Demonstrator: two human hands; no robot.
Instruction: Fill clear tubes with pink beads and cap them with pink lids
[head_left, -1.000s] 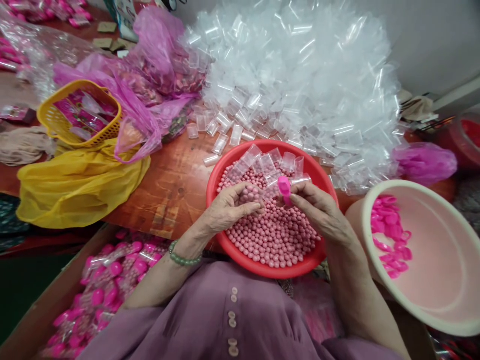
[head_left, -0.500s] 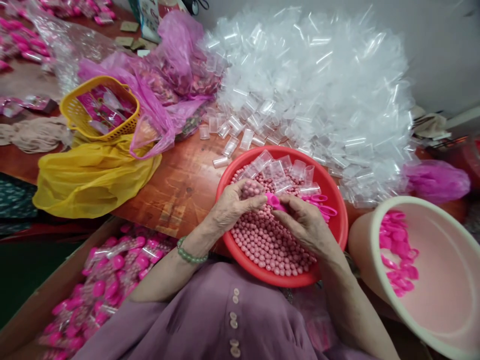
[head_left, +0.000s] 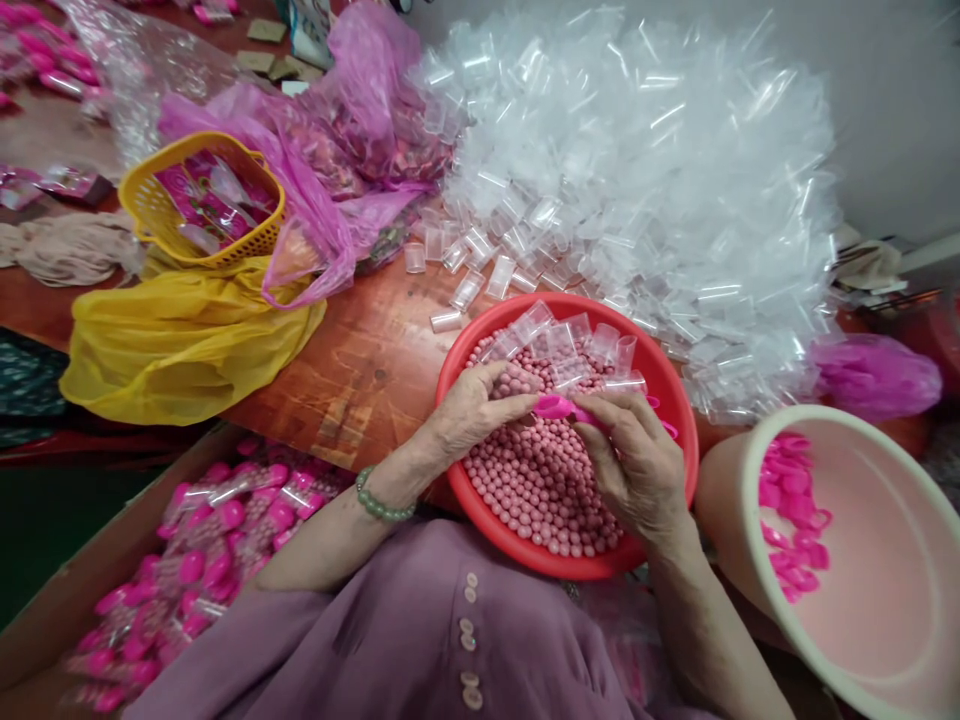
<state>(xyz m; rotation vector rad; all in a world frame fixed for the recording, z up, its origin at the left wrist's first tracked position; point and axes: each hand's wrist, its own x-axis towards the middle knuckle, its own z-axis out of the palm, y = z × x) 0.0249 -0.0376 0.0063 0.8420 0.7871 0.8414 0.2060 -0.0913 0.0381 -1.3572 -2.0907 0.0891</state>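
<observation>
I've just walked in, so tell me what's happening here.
Over a red basin of pink beads, the person's left hand holds a clear tube of beads. The right hand holds a pink cap close by. Loose tubes lie on the beads; more caps sit in the white bucket on the right.

One red bead basin, one cream tub, one yellow basket

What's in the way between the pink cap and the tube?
Nothing I can see: the right hand holds the pink cap close to the tube in the left hand, whose thumb tip sits beside the cap.
</observation>
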